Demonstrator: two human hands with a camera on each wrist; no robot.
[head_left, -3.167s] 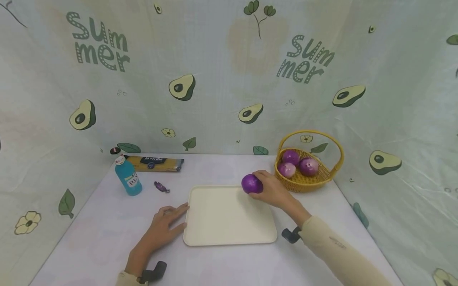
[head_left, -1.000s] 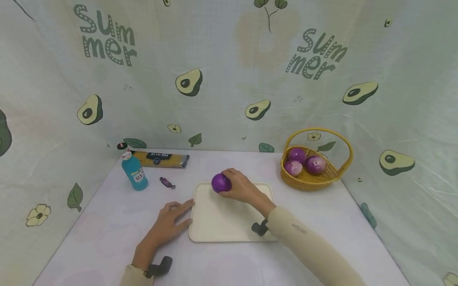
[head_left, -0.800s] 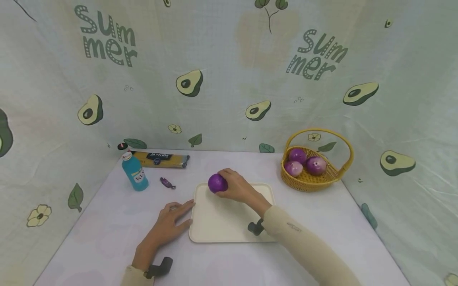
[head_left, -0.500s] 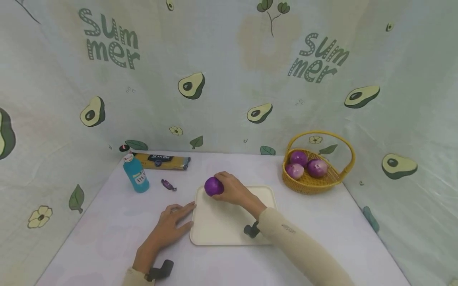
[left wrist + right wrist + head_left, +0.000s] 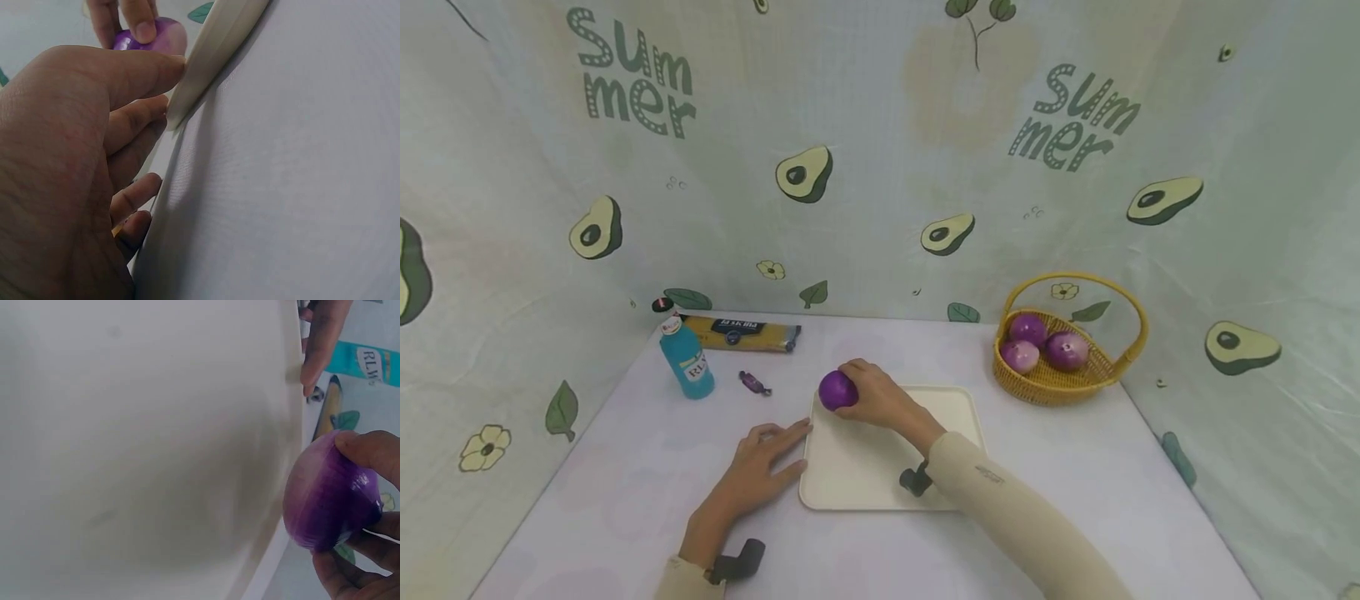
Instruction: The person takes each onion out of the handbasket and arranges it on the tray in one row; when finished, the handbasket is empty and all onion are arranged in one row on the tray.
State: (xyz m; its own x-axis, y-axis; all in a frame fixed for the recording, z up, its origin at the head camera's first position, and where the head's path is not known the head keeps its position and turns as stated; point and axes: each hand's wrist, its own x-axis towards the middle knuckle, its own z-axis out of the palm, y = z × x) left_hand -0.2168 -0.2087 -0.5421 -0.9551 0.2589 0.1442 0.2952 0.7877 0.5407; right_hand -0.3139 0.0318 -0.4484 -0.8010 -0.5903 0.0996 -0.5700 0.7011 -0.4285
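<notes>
A purple onion (image 5: 838, 390) is gripped between the thumb and fingers of my right hand (image 5: 876, 398), over the far left corner of a cream tray (image 5: 887, 475). In the right wrist view the onion (image 5: 331, 494) shows a paler pink side, and the tray (image 5: 156, 425) fills much of the picture. My left hand (image 5: 756, 471) rests by the tray's left edge, its thumb and fingertips touching the rim. The left wrist view shows the left thumb (image 5: 147, 72) against the tray's rim (image 5: 212, 53), with the onion (image 5: 165, 37) beyond it.
At the back right stands a yellow wicker basket (image 5: 1048, 393) with three purple onions (image 5: 1067, 351). A blue bottle (image 5: 687, 362), a yellow pasta packet (image 5: 752, 335) and a purple wrapped candy (image 5: 754, 383) are at the back left. A printed cloth hangs behind the white table (image 5: 880, 554).
My right hand has carried the onion leftward from beside the basket, across the tray to its far left corner. The left hand has stayed at the tray's edge.
</notes>
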